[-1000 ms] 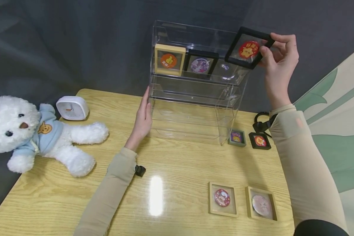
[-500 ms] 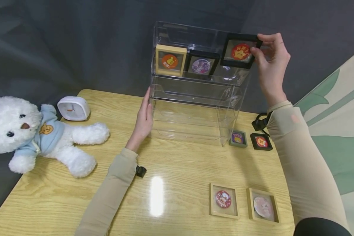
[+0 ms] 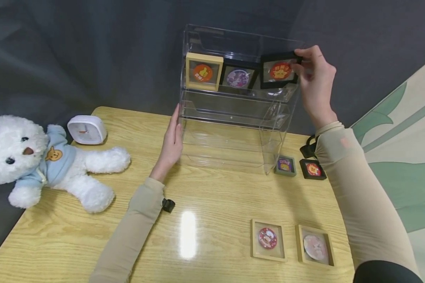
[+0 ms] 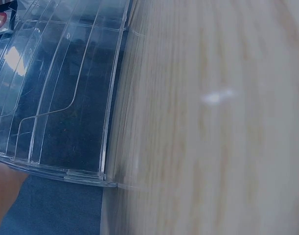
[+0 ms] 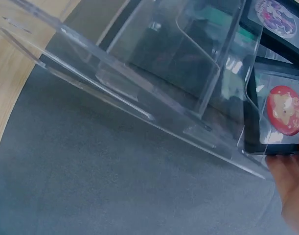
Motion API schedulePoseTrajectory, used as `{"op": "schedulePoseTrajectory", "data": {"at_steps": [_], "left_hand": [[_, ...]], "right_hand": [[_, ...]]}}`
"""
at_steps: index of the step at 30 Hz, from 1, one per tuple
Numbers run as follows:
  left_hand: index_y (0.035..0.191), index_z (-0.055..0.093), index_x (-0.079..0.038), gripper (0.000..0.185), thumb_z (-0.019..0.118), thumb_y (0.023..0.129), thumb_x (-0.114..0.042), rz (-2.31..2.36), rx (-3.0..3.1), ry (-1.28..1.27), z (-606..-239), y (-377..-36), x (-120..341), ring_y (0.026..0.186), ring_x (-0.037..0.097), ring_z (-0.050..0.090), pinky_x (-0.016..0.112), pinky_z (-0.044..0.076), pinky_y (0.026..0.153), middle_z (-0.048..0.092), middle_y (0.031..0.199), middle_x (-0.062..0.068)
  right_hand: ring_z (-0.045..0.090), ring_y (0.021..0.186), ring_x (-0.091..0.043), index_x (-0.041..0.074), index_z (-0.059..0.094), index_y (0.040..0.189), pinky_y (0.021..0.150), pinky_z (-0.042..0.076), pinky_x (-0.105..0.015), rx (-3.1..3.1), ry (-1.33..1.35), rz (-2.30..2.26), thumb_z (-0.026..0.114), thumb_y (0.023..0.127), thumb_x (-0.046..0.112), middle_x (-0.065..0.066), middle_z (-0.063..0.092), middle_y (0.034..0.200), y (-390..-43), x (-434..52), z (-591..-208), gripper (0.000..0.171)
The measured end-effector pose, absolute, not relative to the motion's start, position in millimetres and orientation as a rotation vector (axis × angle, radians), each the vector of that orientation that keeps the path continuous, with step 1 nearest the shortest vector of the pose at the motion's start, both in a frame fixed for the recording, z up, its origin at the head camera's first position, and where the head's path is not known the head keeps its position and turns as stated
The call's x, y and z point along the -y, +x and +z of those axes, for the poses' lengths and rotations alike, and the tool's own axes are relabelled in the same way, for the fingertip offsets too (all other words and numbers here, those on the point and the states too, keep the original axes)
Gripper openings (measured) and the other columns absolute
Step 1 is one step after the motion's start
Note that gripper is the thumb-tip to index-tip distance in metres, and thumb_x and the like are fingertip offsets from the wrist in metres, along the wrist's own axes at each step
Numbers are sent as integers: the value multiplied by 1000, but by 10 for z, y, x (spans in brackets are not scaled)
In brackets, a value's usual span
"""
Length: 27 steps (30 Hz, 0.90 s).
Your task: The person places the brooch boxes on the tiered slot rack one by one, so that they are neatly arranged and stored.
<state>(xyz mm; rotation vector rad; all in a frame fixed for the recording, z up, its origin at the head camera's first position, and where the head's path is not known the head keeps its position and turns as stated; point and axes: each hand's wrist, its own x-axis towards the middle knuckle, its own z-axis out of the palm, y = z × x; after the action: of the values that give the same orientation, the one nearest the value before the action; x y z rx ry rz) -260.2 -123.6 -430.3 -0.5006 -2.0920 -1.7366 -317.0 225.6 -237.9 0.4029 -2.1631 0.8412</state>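
- The wooden table (image 3: 216,204) carries everything I'm watching; it looks glossy, so I'd expect light things to slide on it easily.
- The clear acrylic display rack (image 3: 233,129) stands at the far middle of the table, with tiered shelves. I judge it stiff but light and brittle, likely to tip or skate if pushed high up, so it wants steadying low on a side wall.
- My left hand (image 3: 171,143) does that: fingers straight and together, laid flat against the rack's left wall near the base, gripping nothing.
- My right hand (image 3: 315,84) is up at the rack's right end, thumb and fingers pinching the right edge of the black badge frame (image 3: 279,71).
- That black badge frame, with a red round badge behind its clear window, sits at the right end of the top shelf, just right of a black frame with a purple badge (image 3: 238,77); a tan frame with an orange badge (image 3: 203,72) stands furthest left. Whether its bottom edge rests on the shelf I cannot tell.
- I judge the frame light, rigid and smooth-sided, its window apt to smudge, so the outer rim is the place to hold it, as now.
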Motion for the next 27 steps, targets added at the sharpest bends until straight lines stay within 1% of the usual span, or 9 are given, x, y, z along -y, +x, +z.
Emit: {"op": "schedulePoseTrajectory", "data": {"at_steps": [5,8,11,14,16,17,22,24,27], "left_hand": [[172,15,-5,55,24,117,-6,-1748,2090,-501,-4300,-2588,1225,162,27,16,33,16,131,17,177,13],[172,14,-6,56,25,117,-6,-1741,2098,-498,-4297,-2580,1219,162,25,17,32,17,131,17,177,13],[172,14,-6,56,25,118,-7,-1736,2100,-497,-4296,-2579,1220,162,24,17,32,16,131,17,177,13],[172,13,-6,56,25,118,-8,-1728,2102,-502,-4286,-2575,1217,162,24,16,32,16,131,16,177,14],[172,12,-6,56,25,118,-8,-1727,2102,-504,-4282,-2574,1216,162,24,16,32,16,131,16,177,14],[172,12,-6,56,25,118,-8,-1728,2101,-504,-4281,-2573,1215,162,24,16,32,16,131,16,178,14],[172,13,-6,56,25,118,-8,-1732,2099,-497,-4272,-2564,1212,162,24,16,32,17,131,15,178,13],[172,13,-7,56,25,118,-8,-1735,2097,-498,-4267,-2562,1209,162,25,16,32,17,131,16,178,12],[172,13,-6,56,25,118,-7,-1742,2097,-499,-4259,-2552,1206,162,25,16,33,17,131,15,178,12]], "right_hand": [[75,110,-18,4,71,130,85,51,-9,2211,375,743,66,107,21,-1,75,128,-3156,-2238,-2424,29],[76,110,-23,4,71,129,83,49,-9,2237,362,713,66,108,18,-2,75,130,-3139,-2243,-2443,26],[75,110,-26,3,71,128,88,55,-19,2274,359,665,65,108,13,-8,74,129,-3114,-2247,-2453,23],[75,110,-28,0,68,127,94,61,-36,2299,356,619,65,108,10,-15,72,128,-3096,-2244,-2456,22],[75,111,-31,-4,67,125,96,61,-47,2302,361,594,64,108,8,-19,71,128,-3092,-2238,-2455,21],[74,112,-33,-5,67,123,96,60,-50,2301,363,588,64,108,7,-20,71,128,-3092,-2237,-2454,19],[68,109,-42,-8,67,116,93,57,-57,2301,389,542,62,108,1,-24,70,122,-3082,-2241,-2464,13],[68,106,-42,-8,66,117,91,57,-57,2303,398,538,62,108,1,-25,69,118,-3074,-2249,-2472,13],[69,107,-41,-8,66,119,92,59,-55,2305,400,541,60,107,0,-26,68,117,-3068,-2267,-2487,15]]}}
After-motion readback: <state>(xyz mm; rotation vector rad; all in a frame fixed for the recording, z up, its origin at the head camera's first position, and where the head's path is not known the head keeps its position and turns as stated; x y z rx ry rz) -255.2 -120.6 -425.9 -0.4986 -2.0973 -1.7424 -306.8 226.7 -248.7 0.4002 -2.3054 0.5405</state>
